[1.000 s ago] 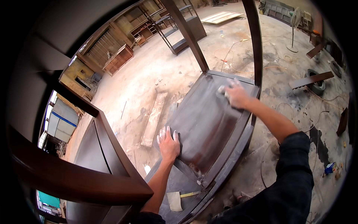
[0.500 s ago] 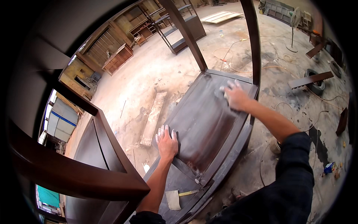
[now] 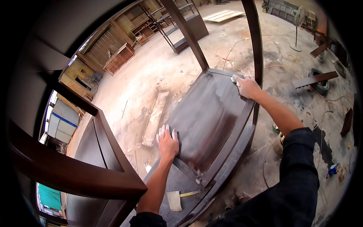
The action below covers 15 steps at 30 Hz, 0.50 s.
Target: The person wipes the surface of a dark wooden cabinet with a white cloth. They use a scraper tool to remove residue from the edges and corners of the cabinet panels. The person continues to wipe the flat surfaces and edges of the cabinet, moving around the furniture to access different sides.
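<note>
A dark brown wooden panel (image 3: 211,113) with a dusty sheen lies in front of me, framed by raised edges. My left hand (image 3: 167,143) rests flat on its left edge, fingers stretched and whitened with dust. At the panel's far right corner, close to an upright post (image 3: 258,49), my right hand (image 3: 246,86) presses down with bent, whitened fingers. Whatever sits under those fingertips is hidden. Nearer to me, a pale piece of sheet (image 3: 174,201) lies on the lower dark surface, beside a yellow strip (image 3: 190,193).
A dark curved wooden frame (image 3: 75,174) stands close on my left. Another post (image 3: 187,34) rises at the panel's far edge. On the concrete floor are a can (image 3: 278,145), loose cables, a notched board (image 3: 315,80) over a tire (image 3: 321,89), and a standing fan (image 3: 300,19).
My right hand has moved right and slightly away across the panel to its far corner, its fingers now more bent. My left hand stays in nearly the same place.
</note>
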{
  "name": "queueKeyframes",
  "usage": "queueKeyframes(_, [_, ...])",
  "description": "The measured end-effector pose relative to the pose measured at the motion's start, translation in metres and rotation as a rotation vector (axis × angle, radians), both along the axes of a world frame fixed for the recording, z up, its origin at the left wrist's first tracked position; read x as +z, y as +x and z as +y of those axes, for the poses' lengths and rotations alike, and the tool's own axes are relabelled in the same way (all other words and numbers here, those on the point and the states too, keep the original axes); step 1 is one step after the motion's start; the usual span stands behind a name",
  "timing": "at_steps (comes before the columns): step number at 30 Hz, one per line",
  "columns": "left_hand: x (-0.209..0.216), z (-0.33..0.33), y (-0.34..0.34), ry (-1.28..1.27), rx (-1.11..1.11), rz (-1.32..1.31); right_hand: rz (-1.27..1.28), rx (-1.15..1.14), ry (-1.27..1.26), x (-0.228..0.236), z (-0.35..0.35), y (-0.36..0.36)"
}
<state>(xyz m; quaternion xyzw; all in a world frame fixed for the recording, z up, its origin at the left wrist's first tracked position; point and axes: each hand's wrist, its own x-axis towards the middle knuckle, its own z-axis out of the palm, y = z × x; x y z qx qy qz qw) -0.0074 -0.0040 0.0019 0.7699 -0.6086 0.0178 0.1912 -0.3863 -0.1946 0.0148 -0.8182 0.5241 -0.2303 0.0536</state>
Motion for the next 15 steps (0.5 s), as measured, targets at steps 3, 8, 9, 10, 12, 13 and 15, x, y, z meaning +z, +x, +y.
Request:
queueKeyframes(3, [-0.007, 0.003, 0.011, 0.008, 0.027, -0.01, 0.08, 0.106, -0.063, -0.026, 0.036, 0.029])
queueKeyframes(8, [-0.008, 0.0, 0.007, 0.017, 0.025, -0.009, -0.009, -0.012, 0.088, 0.008, 0.019, -0.002])
queueKeyframes(9, [-0.008, -0.002, 0.007, 0.01, 0.015, -0.002, -0.106, -0.125, 0.227, 0.014, 0.011, -0.01])
queueKeyframes(10, [-0.008, -0.004, 0.005, 0.004, 0.01, -0.009, 0.004, -0.119, 0.017, 0.006, 0.016, -0.001])
queueKeyframes(12, [-0.011, 0.001, 0.01, 0.007, 0.02, -0.027, -0.064, 0.14, -0.087, -0.021, 0.055, 0.025])
queueKeyframes(13, [-0.011, 0.004, 0.015, 0.001, 0.037, -0.038, -0.1, 0.281, -0.147, -0.03, 0.074, 0.04])
queueKeyframes(15, [-0.004, 0.002, 0.017, 0.004, 0.037, -0.034, -0.027, 0.274, -0.12, -0.019, 0.082, 0.035])
